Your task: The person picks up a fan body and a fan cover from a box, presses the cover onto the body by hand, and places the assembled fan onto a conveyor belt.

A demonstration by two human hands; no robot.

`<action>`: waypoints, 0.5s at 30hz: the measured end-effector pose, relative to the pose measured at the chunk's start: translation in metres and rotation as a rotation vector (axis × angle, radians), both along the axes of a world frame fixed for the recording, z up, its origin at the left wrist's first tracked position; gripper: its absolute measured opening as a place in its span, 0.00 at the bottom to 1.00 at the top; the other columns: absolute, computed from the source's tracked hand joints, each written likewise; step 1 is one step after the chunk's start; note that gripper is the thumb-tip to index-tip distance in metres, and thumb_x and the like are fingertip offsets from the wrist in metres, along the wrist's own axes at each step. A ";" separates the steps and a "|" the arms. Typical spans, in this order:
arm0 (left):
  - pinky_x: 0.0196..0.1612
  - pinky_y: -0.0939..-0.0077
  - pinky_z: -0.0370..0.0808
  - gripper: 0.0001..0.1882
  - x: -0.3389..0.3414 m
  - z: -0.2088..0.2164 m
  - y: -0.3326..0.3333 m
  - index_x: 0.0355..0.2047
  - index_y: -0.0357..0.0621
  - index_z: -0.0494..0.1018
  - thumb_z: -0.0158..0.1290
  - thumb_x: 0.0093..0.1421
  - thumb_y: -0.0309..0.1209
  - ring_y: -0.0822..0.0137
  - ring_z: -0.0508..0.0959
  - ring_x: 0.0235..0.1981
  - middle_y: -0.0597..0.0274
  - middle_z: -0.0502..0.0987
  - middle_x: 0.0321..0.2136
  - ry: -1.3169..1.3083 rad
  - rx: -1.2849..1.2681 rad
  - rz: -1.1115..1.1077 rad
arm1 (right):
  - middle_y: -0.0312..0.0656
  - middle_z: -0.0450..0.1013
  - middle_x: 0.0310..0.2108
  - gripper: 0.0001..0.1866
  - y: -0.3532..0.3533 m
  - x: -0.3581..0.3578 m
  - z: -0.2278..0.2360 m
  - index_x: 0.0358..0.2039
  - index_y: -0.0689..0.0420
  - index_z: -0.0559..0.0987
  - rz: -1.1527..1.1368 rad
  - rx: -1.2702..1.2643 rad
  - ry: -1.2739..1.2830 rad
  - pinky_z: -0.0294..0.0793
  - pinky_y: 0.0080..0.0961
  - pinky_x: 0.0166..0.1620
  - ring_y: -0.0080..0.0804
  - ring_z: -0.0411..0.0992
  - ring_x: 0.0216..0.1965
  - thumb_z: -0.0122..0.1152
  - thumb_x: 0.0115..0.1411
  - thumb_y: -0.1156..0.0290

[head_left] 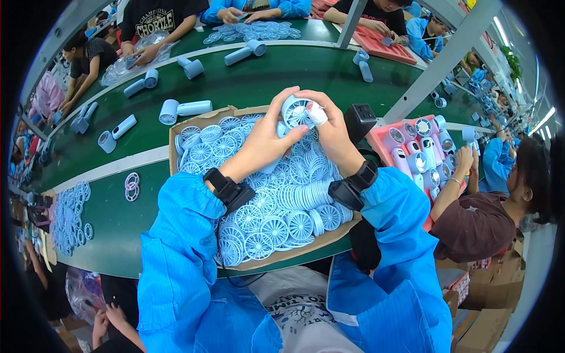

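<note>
Above the box, both my hands grip a light blue handheld fan (296, 110), its round spoked face turned up. My left hand (263, 143) wraps its left side, the thumb pressed close to the lower rim. On the right side, my right hand (334, 132) is closed round the head, with a white wrap (316, 113) on its thumb. The fan's handle is mostly hidden by my left hand. Right below lies an open cardboard box (173, 154) heaped with light blue round fan grilles (259, 200); some stand stacked in a row (306, 195).
Several blue handheld fans (186, 108) lie on the green conveyor belt (247, 82) ahead. A black box-shaped object (360, 120) stands beside my right hand, near a pink tray (379, 141) of fans. Blue rings (69, 217) and pink rings (132, 186) lie left. Co-workers sit around; a metal post (426, 70) slants at right.
</note>
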State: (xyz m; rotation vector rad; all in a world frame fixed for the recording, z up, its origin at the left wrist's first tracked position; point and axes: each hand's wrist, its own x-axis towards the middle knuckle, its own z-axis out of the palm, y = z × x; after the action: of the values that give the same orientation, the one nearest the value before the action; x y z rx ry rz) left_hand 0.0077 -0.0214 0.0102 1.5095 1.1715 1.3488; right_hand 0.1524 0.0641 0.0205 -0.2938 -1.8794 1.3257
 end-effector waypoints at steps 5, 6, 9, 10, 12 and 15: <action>0.22 0.76 0.73 0.36 0.002 -0.003 0.002 0.64 0.56 0.48 0.52 0.60 0.41 0.70 0.75 0.19 0.57 0.75 0.33 -0.196 -0.104 -0.002 | 0.39 0.69 0.44 0.17 -0.002 0.002 -0.002 0.53 0.59 0.69 -0.026 -0.127 -0.062 0.70 0.22 0.45 0.23 0.69 0.43 0.46 0.67 0.64; 0.25 0.75 0.74 0.35 0.000 -0.006 0.005 0.65 0.56 0.48 0.52 0.61 0.41 0.70 0.77 0.22 0.56 0.75 0.35 -0.347 -0.258 0.023 | 0.39 0.69 0.44 0.17 -0.002 0.002 -0.005 0.52 0.59 0.70 -0.070 -0.162 -0.096 0.70 0.22 0.44 0.23 0.69 0.42 0.46 0.67 0.65; 0.32 0.73 0.75 0.35 -0.013 -0.016 0.015 0.65 0.55 0.47 0.50 0.62 0.41 0.68 0.78 0.30 0.55 0.75 0.39 -0.618 -0.326 0.134 | 0.39 0.70 0.43 0.16 0.001 -0.001 -0.018 0.51 0.59 0.70 -0.122 -0.150 -0.205 0.71 0.22 0.43 0.23 0.70 0.40 0.46 0.67 0.66; 0.36 0.71 0.75 0.34 -0.019 -0.015 0.018 0.65 0.55 0.46 0.49 0.63 0.41 0.67 0.78 0.35 0.54 0.75 0.41 -0.746 -0.244 0.235 | 0.39 0.70 0.42 0.16 0.000 -0.001 -0.015 0.51 0.60 0.71 -0.142 -0.149 -0.262 0.71 0.21 0.42 0.23 0.70 0.39 0.46 0.67 0.66; 0.40 0.70 0.75 0.34 -0.020 -0.014 0.022 0.65 0.55 0.46 0.48 0.63 0.41 0.66 0.77 0.40 0.54 0.74 0.43 -0.874 -0.160 0.328 | 0.39 0.71 0.40 0.15 -0.001 0.003 -0.009 0.50 0.60 0.71 -0.146 -0.102 -0.250 0.71 0.21 0.41 0.23 0.70 0.38 0.46 0.66 0.68; 0.49 0.65 0.71 0.30 -0.024 -0.017 0.018 0.65 0.50 0.50 0.44 0.65 0.41 0.64 0.74 0.46 0.57 0.73 0.46 -0.549 -0.007 0.369 | 0.38 0.72 0.36 0.14 -0.002 0.006 0.011 0.48 0.60 0.73 -0.131 -0.023 -0.231 0.71 0.20 0.40 0.23 0.71 0.36 0.46 0.66 0.70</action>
State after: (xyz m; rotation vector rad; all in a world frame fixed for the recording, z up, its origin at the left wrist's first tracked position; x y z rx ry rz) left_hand -0.0158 -0.0037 -0.0067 0.8444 1.1139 1.8504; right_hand 0.1583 0.0617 0.0314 -0.5939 -1.9975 1.2693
